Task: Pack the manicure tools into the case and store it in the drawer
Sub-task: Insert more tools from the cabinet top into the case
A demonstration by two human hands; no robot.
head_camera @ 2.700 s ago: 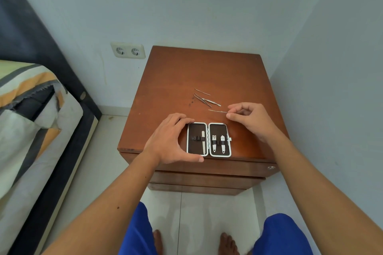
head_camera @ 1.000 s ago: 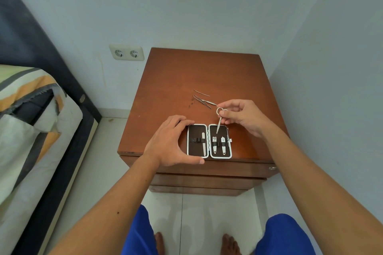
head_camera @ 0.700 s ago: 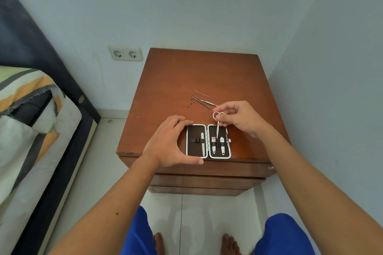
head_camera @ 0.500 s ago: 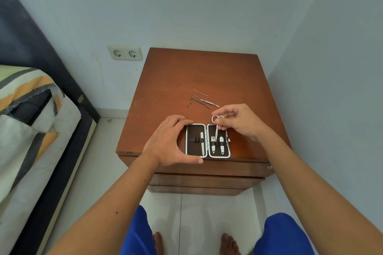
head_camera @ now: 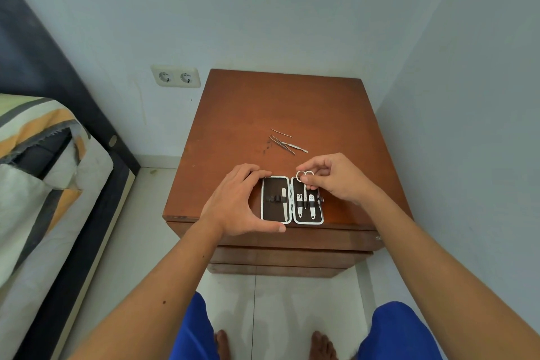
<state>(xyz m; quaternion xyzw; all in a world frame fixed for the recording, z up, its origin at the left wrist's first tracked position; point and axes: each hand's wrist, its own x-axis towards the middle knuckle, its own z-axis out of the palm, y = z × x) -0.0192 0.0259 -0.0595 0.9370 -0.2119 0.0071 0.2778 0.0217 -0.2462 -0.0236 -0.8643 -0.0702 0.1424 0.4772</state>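
Two hands were at work over the open case (head_camera: 292, 199) near the front edge of the brown wooden worktop (head_camera: 292, 102). Left hand (head_camera: 238, 203) curled round the case's left half, fingers along the far edge, thumb along the near edge, gripping it flat on the wood. Right hand (head_camera: 333, 177) pinched the ring handles of the small scissors (head_camera: 304, 181) at the far end of the case's right half; blades pointed toward the person and lay between the two clippers (head_camera: 305, 204) strapped in that half. Couldn't tell whether the blades were under the strap. Left half held one nail file (head_camera: 284, 202), beside a bare black strap.

Three or so thin metal tools (head_camera: 285, 142) lay loose on the worktop, well beyond the case toward the wall: one curved probe and what looked like tweezers crossed with another pick. Too small to tell exactly which.

Drawer (head_camera: 292, 240) fronts under the worktop edge were closed, one small knob visible at right.

Double wall socket (head_camera: 176, 76) sat left of the worktop. Bed (head_camera: 38, 169) with striped bedding on the far left. Blue shorts and bare feet on white floor tiles at the bottom.
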